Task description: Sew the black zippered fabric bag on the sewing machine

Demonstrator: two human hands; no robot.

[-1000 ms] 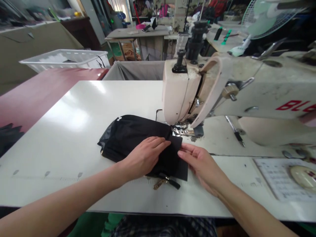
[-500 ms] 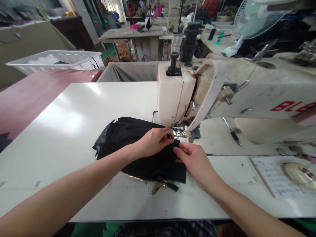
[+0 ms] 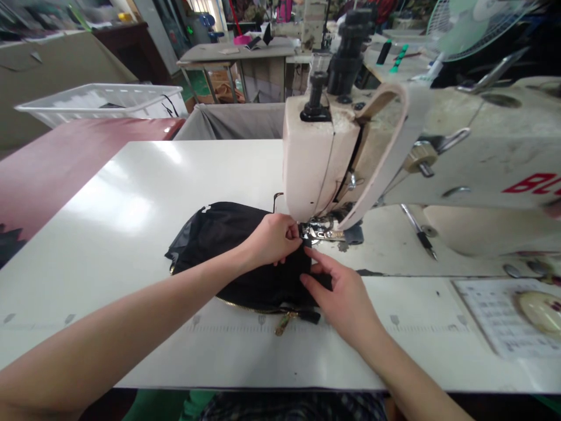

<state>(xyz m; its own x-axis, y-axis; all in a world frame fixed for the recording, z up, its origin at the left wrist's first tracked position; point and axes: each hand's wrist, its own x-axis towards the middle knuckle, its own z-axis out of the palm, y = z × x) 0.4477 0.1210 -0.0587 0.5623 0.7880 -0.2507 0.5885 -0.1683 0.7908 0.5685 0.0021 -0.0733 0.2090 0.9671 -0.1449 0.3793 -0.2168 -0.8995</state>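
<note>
A black fabric pouch (image 3: 228,234) with a gold-toothed zipper (image 3: 236,304) lies on the white sewing table, its right edge by the presser foot (image 3: 322,233) of a sewing machine (image 3: 309,164). My left hand (image 3: 276,237) is closed on the pouch's upper right edge, just left of the foot, fingertips pinching the cloth. At the right edge, my right hand (image 3: 339,286) touches the black fabric with thumb and forefinger spread apart. The zipper pull (image 3: 284,323) hangs toward me at the pouch's lower right. The needle's point cannot be made out.
A pen (image 3: 421,234) lies under the machine arm. To the right are a printed card (image 3: 477,316) and a round pale dish (image 3: 537,313). A white plastic basket (image 3: 105,99) stands on the red surface (image 3: 79,152) at the back left. A fan (image 3: 473,29) is at the back right.
My right thumb and forefinger have parted from their pinch on the fabric edge. My left hand has shifted slightly left and stays on the pouch. The view has moved a little.
</note>
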